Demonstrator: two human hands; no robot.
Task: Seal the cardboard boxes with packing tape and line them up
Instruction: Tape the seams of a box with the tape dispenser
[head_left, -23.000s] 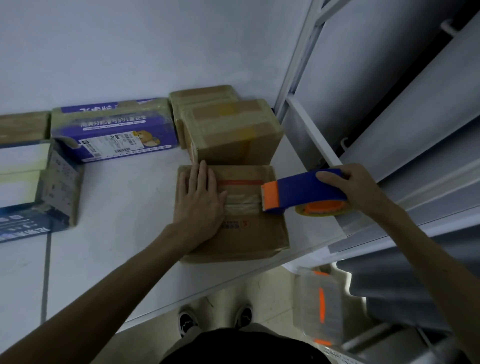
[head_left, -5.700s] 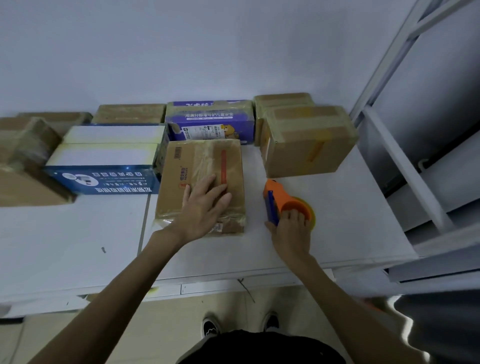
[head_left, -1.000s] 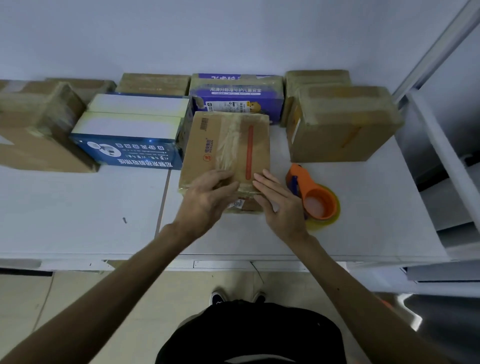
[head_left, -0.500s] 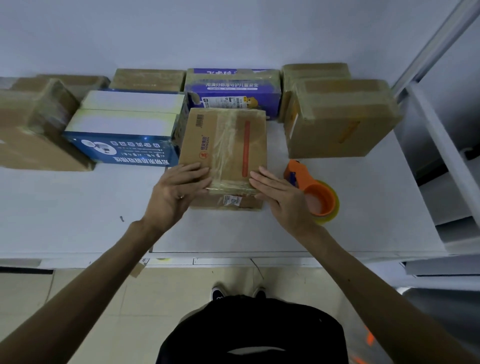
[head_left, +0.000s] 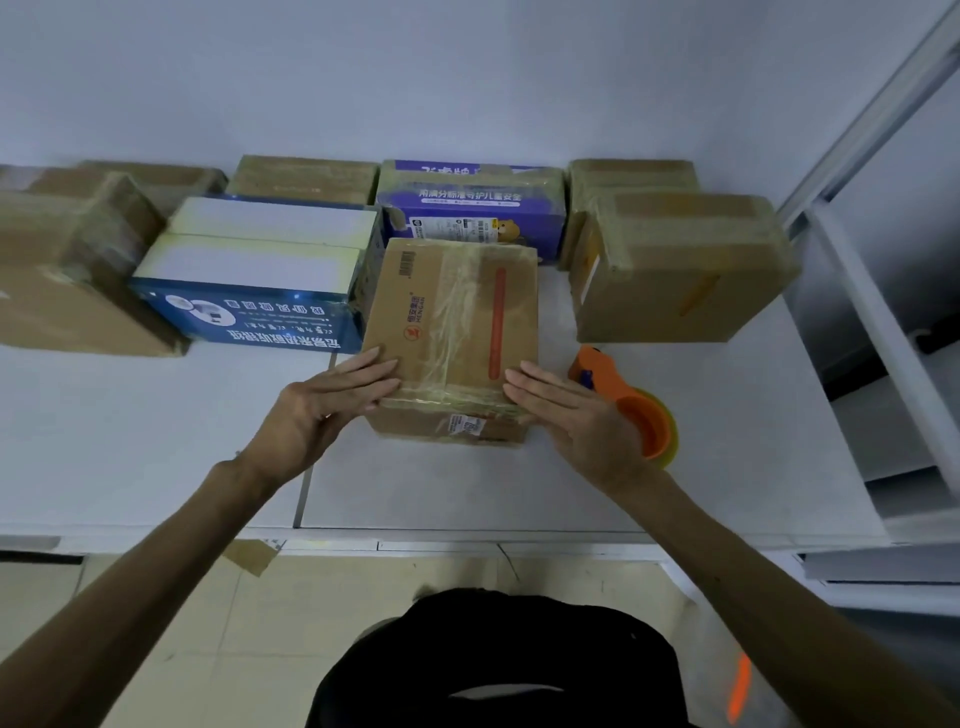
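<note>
Several boxes on a white surface (head_left: 130, 441), against a pale wall (head_left: 415, 78). At far left, a big brown box (head_left: 67, 275), taped over, with a second brown box (head_left: 156, 179) behind it by the wall. Next right, a blue box (head_left: 249, 312) with a white top and upside-down print on its near face. Behind it, a flat brown box (head_left: 304, 179) at the wall. Then a purple box (head_left: 467, 208) with a bear picture, also at the wall, taped across the top.

Just near of that, mid-surface, the red-striped box (head_left: 452, 322): brown, with clear tape crinkled down its top and over the near edge. Left side touching or just beside the blue box; cannot tell which.

Left hand (head_left: 322, 410) at the near left corner, fingers straight and together, flat on the top edge, gripping nothing. Right hand (head_left: 576, 415) at the near right corner, fingers likewise straight, pressed on the taped edge.

Just right of that hand, an orange tape dispenser (head_left: 623, 405) lying on the surface, partly hidden by the hand. Farther back and right, a large taped box (head_left: 675, 270), apart from the red-striped box, with a last brown box (head_left: 628, 174) behind it. At far right, a white shelf frame (head_left: 883, 322).

Nearest, below the surface edge, tiled floor (head_left: 208, 623) and a tape scrap (head_left: 249, 556).
</note>
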